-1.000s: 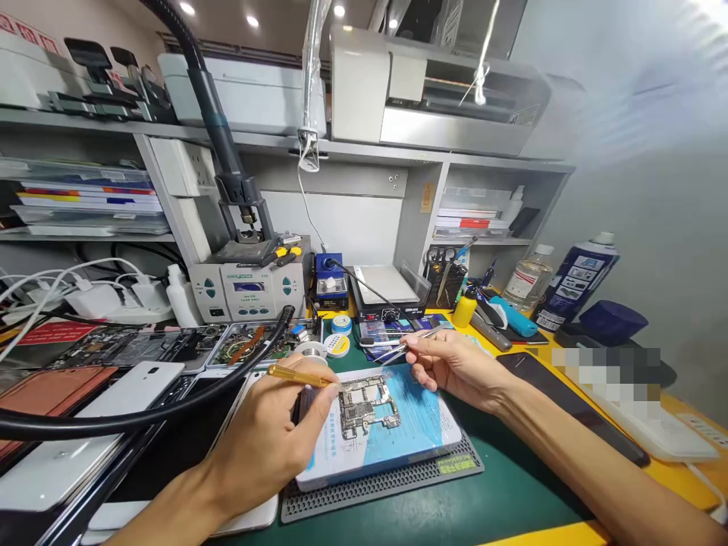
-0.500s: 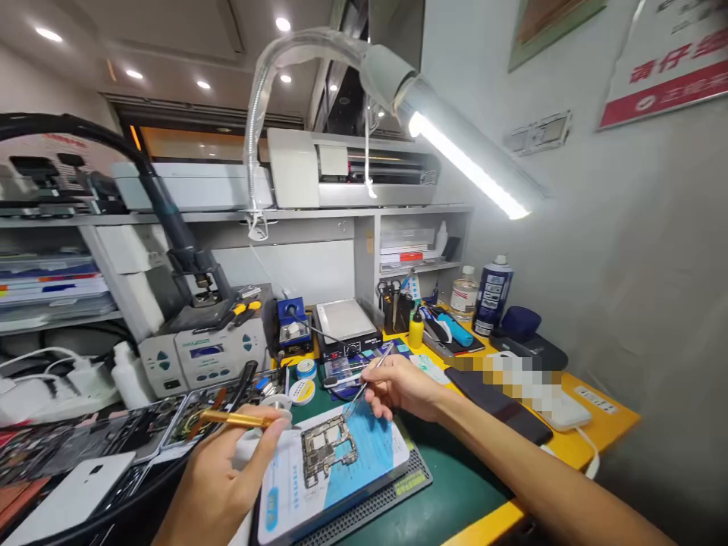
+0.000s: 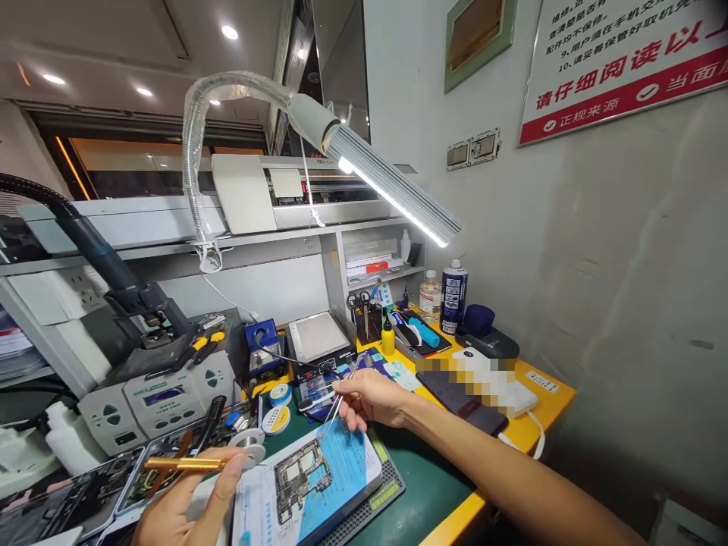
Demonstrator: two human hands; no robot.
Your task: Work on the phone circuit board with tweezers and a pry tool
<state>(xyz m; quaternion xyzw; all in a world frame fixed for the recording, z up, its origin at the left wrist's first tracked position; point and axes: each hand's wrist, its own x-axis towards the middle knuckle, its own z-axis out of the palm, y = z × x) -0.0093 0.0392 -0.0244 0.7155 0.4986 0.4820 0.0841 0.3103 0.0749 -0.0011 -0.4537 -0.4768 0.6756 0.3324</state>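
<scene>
Between the fingers and thumb of my left hand point(image 3: 190, 504) is a gold pen-shaped tool point(image 3: 185, 464), lying nearly level; what kind it is I cannot tell. My right hand point(image 3: 369, 398) pinches a pair of metal tweezers point(image 3: 335, 408), tips slanting down to the upper edge of a phone circuit board point(image 3: 287, 493). Whether the tips touch the board is too fine to see. The board rests flat on a blue-and-white printed pad point(image 3: 353, 455), over a dark perforated mat point(image 3: 378, 497). Behind my left fingers stands a solder spool point(image 3: 250, 444), partly covered.
A lit tube lamp point(image 3: 392, 186) arches overhead. Round tins point(image 3: 277, 419), a heating plate point(image 3: 318, 337) and a yellow bottle point(image 3: 387, 337) stand beyond the pad. A control station point(image 3: 164, 394) is at left. A dark phone point(image 3: 460, 402) and a white device point(image 3: 506, 390) lie right.
My view has turned to the right, so the bench appears shifted left and more wall shows. Both hands keep their tools, and the tweezers stay by the board's upper edge.
</scene>
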